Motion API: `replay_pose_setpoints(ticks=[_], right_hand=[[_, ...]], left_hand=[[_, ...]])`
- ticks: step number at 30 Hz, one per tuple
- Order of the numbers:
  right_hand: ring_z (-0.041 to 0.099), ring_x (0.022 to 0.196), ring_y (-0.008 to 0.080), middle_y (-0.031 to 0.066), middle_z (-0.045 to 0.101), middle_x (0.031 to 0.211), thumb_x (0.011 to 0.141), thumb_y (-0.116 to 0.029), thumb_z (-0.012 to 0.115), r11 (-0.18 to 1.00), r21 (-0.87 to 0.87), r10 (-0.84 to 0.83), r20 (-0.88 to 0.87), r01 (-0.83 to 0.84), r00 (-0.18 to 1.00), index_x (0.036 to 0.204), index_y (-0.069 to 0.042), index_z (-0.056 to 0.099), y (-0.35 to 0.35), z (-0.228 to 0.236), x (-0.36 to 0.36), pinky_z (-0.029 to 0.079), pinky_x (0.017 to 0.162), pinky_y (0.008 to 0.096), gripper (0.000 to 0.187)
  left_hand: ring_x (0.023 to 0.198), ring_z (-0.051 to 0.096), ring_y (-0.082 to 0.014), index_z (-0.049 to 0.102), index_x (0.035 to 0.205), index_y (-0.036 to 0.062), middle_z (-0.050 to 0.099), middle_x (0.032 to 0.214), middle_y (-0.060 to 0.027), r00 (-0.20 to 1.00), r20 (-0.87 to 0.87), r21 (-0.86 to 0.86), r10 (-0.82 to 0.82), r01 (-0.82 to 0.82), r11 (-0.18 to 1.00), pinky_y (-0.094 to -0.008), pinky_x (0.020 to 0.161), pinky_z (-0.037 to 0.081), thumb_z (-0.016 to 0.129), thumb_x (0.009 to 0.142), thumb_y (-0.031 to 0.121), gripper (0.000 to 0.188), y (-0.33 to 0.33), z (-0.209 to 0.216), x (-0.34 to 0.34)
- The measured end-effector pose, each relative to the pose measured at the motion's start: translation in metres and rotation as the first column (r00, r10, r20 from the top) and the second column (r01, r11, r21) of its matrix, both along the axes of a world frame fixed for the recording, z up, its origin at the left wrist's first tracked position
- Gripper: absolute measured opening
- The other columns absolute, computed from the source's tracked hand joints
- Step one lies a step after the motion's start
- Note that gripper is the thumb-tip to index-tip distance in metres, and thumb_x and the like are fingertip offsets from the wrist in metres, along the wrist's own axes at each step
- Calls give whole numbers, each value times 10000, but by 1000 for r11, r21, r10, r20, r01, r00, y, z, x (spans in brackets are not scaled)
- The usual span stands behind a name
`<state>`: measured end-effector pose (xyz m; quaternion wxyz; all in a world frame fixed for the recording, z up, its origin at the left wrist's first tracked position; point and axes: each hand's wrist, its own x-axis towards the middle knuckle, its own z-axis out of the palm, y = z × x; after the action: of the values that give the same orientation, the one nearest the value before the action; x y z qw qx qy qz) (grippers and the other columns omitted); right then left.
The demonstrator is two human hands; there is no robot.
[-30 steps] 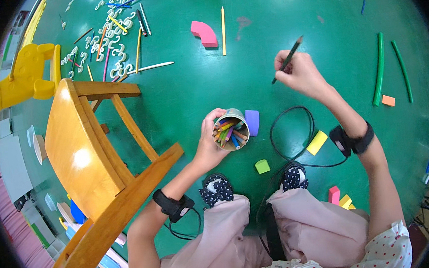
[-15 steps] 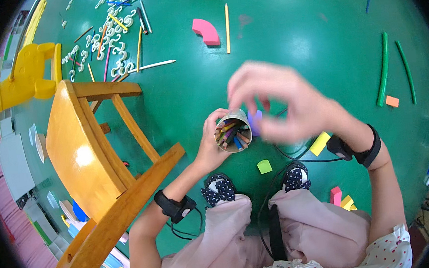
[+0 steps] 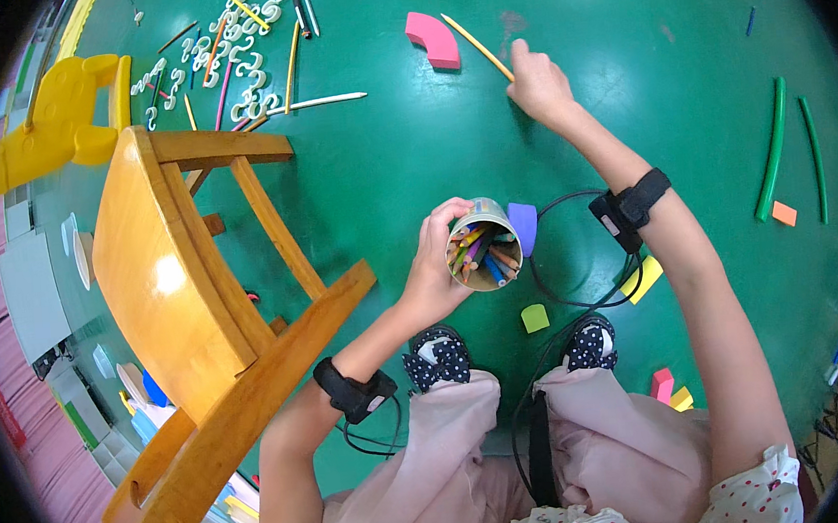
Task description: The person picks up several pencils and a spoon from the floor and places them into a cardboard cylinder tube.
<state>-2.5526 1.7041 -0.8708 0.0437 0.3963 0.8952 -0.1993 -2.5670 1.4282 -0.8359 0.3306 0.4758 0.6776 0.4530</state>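
Note:
My left hand (image 3: 436, 265) is wrapped round the side of a round cup (image 3: 482, 210), tilted so its mouth faces me. Several coloured pencils (image 3: 481, 250) stand inside it. Farther out, my right hand (image 3: 540, 86) has its fingers closed on the near end of a yellow pencil (image 3: 478, 46). The pencil's far tip points up and left, beside a pink curved block (image 3: 434, 40). A purple block (image 3: 523, 227) lies on the floor just right of the cup.
A wooden chair (image 3: 162, 265) lies on its side at left, near a yellow plastic piece (image 3: 59, 121). Scattered pencils and white curved pieces (image 3: 248, 64) cover the far left floor. Green sticks (image 3: 772, 149) lie at right. Black cables (image 3: 578, 306) and small blocks (image 3: 535, 317) sit near my feet.
My right hand has moved away from the cup, out to the yellow pencil, and closed on its end. The pencil has turned from upright to slanted. My left hand still holds the cup.

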Motion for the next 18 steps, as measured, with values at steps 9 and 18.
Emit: replay_pose_setpoints(ticks=[9, 18], right_hand=[[607, 681, 89, 31, 605, 759, 756, -83, 660, 668, -703, -174, -466, -244, 867, 842, -7, 556, -25, 91, 55, 512, 605, 239, 155], [565, 656, 289, 113, 552, 776, 721, -78, 694, 692, -251, 284, -767, -677, 575, 873, -23, 516, -107, 135, 94, 491, 592, 323, 240]], left_hand=[[1158, 423, -221, 264, 1238, 76, 356, 1247, -128, 1000, 8, -24, 8, -8, 1000, -340, 996, 358, 836, 572, 48, 878, 0, -1, -3], [1143, 441, -265, 298, 1266, 41, 356, 1247, -133, 997, -35, -149, -71, 65, 987, -360, 960, 383, 804, 625, 97, 818, -2, -8, -6]])
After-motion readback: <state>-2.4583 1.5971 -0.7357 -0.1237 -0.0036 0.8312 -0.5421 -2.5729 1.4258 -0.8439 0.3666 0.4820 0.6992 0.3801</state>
